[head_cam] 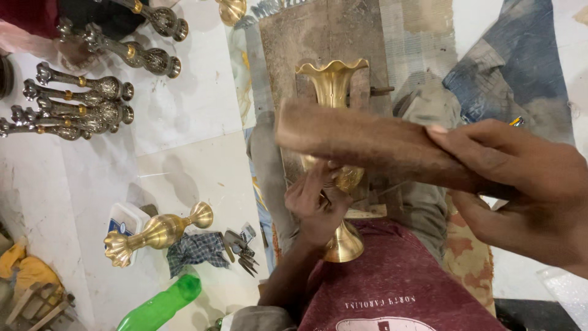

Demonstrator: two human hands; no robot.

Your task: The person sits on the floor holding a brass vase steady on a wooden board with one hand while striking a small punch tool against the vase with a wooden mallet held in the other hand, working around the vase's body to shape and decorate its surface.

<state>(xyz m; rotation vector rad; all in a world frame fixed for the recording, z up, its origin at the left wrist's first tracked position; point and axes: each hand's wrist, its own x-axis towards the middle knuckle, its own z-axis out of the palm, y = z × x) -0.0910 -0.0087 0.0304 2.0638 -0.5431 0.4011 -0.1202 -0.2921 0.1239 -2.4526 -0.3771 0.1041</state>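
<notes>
Floor: a pale tiled floor is seen beneath everything, dusty in places.
Work block: a worn brown slab is set upright behind the vase, near the person's knees.
Wooden block: a long brown piece, blurred, is held level across the front of the vase, so the vase's middle is hidden by it.
Brass vase: a fluted brass vase is stood upright between the knees, its round foot by the maroon shirt and its wavy rim topmost.
Spare vase: a second brass vase is laid on its side on the floor, well apart to the left, beside a checked rag.
Darkened pieces: several grey, unpolished vases are laid in a row at the upper left.
Green bottle: a green plastic bottle is laid near the bottom edge.
Right hand: the right hand is closed around the end of the wooden block, fingers wrapped and thumb laid on top.
Left hand: the left hand is curled about the vase's stem below the bowl; the fingers look closed on it, though partly hidden.
Risk: the thin fluted rim could be dented if the block were brought against it carelessly.
Risk: the vase could be tipped off its narrow foot if the stem grip were loosened.
Risk: the left fingers could be caught, being just beneath the block.
</notes>
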